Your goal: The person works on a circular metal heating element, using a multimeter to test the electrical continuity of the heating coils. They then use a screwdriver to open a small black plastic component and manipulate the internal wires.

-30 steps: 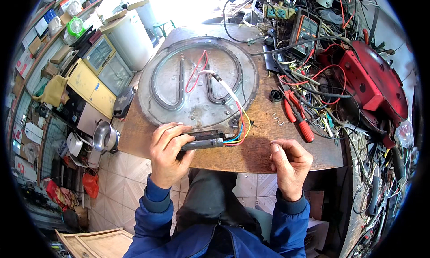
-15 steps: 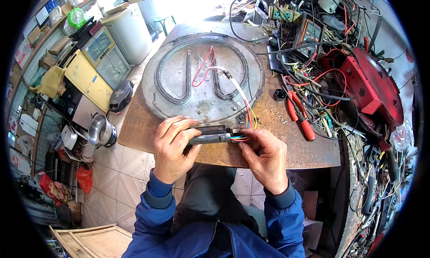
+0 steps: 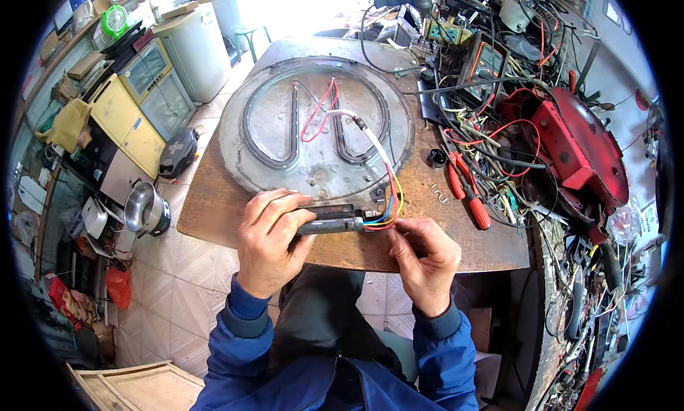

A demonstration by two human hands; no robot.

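Note:
My left hand [image 3: 274, 236] grips a thick dark cable [image 3: 332, 226] at the table's near edge, beside a narrow black housing [image 3: 335, 212] lying along it. Blue, yellow and red wires [image 3: 389, 217] come out of the cable's right end and curve up into a white sleeve [image 3: 375, 141]. That sleeve runs to the middle of a round metal plate [image 3: 285, 177] with a bent heating tube [image 3: 293, 126] on it. My right hand [image 3: 429, 258] has thumb and forefinger closed at the bend of the wires; the exact contact is partly hidden.
On the table's right lie red-handled pliers [image 3: 457, 176], a red-handled screwdriver [image 3: 479, 213], a small black ring-shaped part [image 3: 435, 157] and bent metal clips [image 3: 437, 193]. Beyond them sit a tangle of cables, a multimeter [image 3: 486, 63] and a red metal base [image 3: 570, 151].
My right hand has shifted slightly right and down from the cable end, so more of the coloured wires shows. My left hand keeps its grip. The whole view has shifted a little.

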